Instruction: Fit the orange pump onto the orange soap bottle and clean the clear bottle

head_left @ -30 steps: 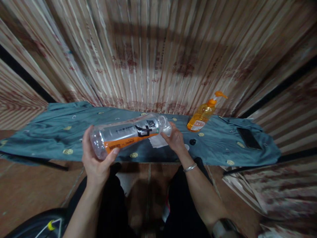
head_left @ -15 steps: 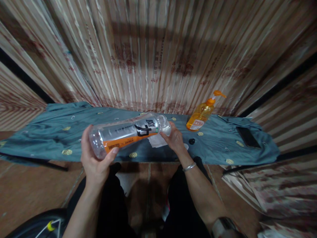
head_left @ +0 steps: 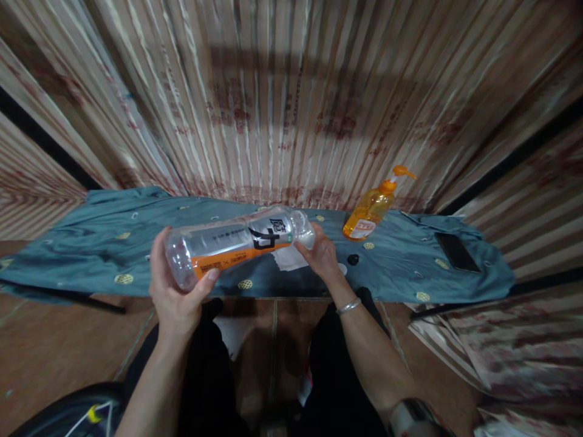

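A clear plastic drink bottle (head_left: 232, 243) with a silver and orange label lies on its side in the air above the cloth, its neck to the right and slightly higher. Around its base curls my left hand (head_left: 180, 297), thumb on the near side. My right hand (head_left: 321, 252) is closed at the mouth, fingertips pinching a small whitish, see-through piece (head_left: 307, 237) against it; what this piece is I cannot make out. Below the neck shows a white tissue (head_left: 290, 259), partly hidden by the bottle and hand. A small black cap (head_left: 353, 260) lies right of my wrist.
An orange pump bottle (head_left: 365, 212), partly filled, stands on the patterned blue-green cloth (head_left: 104, 249) at the back right. Further right lies a black phone (head_left: 456, 252). Striped curtains (head_left: 273, 109) hang behind. A wheel (head_left: 68, 413) is at the lower left on the tiled floor.
The bottle has turned slightly about its long axis, so more of the label's dark lettering shows near the neck. Both hands keep nearly the same place.
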The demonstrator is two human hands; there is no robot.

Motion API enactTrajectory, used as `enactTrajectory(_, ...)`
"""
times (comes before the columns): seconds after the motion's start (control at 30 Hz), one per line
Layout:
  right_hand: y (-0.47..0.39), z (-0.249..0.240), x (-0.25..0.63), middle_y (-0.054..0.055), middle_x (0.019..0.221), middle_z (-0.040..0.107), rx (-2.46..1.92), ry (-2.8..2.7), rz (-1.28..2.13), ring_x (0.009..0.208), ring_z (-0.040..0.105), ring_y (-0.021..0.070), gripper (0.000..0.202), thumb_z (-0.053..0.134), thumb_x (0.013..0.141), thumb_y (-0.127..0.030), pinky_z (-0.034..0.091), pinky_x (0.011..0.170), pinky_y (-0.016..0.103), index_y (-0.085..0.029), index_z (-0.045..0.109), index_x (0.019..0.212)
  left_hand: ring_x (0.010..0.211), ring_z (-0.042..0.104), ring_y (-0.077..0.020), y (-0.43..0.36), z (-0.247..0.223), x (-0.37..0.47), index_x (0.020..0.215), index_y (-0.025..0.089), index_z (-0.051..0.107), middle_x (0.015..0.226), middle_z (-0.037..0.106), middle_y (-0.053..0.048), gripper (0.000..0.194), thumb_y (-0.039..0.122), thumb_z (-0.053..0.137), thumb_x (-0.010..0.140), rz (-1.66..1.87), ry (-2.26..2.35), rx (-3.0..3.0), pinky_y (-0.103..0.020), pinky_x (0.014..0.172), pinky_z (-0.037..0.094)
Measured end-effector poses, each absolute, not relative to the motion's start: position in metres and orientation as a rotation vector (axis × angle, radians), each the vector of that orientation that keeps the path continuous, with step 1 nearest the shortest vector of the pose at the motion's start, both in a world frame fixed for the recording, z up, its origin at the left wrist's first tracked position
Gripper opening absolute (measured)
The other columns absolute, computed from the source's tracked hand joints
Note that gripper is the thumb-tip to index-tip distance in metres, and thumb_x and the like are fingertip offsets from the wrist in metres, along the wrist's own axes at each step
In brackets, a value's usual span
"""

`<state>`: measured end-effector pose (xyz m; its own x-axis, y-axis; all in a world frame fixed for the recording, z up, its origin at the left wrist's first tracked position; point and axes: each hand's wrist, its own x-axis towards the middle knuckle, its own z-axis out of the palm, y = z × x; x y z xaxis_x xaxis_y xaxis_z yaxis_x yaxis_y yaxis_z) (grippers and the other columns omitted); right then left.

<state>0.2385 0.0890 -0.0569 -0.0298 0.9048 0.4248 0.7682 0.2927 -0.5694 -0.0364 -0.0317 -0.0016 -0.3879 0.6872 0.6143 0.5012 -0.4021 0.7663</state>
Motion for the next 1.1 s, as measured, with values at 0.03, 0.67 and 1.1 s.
enactTrajectory(0.03, 0.0892, -0.0572, 0.2386, 0.018, 0.125, 0.074, -1.501, -1.826, 0.231, 0.119, 0.071, 0.0312, 0.059, 0.077, 0.084, -0.028, 0.056, 0.102, 0.043, -0.014, 0.052, 0.136, 0.14, 0.052, -0.0348, -0.0317, -0.0009, -0.0356, 0.155, 0.03, 0.043, 0.154, 0.052, -0.01, 0.09, 0.049, 0.081, 0.076, 1.916, 1.612, 1.626, -0.051, 0.12, 0.04)
enactTrajectory(0.67, 0.0903, -0.0589, 0.2393, 0.019, 0.129, 0.073, -1.504, -1.812, 0.226, 0.121, 0.07, 0.0317, 0.06, 0.077, 0.083, -0.028, 0.055, 0.103, 0.044, -0.014, 0.052, 0.136, 0.133, 0.057, -0.0367, -0.0305, 0.0027, -0.0311, 0.149, 0.023, 0.049, 0.147, 0.057, -0.015, 0.101, 0.055, 0.089, 0.062, 1.957, 1.62, 1.518, -0.053, 0.116, 0.041)
enactTrajectory(1.1, 0.0907, -0.0598, 0.2394, 0.021, 0.129, 0.071, -1.502, -1.815, 0.228, 0.122, 0.069, 0.0333, 0.06, 0.076, 0.084, -0.029, 0.055, 0.104, 0.046, -0.012, 0.052, 0.137, 0.133, 0.057, -0.0333, -0.0277, -0.0028, -0.0349, 0.151, 0.03, 0.05, 0.146, 0.058, -0.009, 0.094, 0.053, 0.085, 0.067, 1.973, 1.611, 1.561, -0.048, 0.115, 0.044)
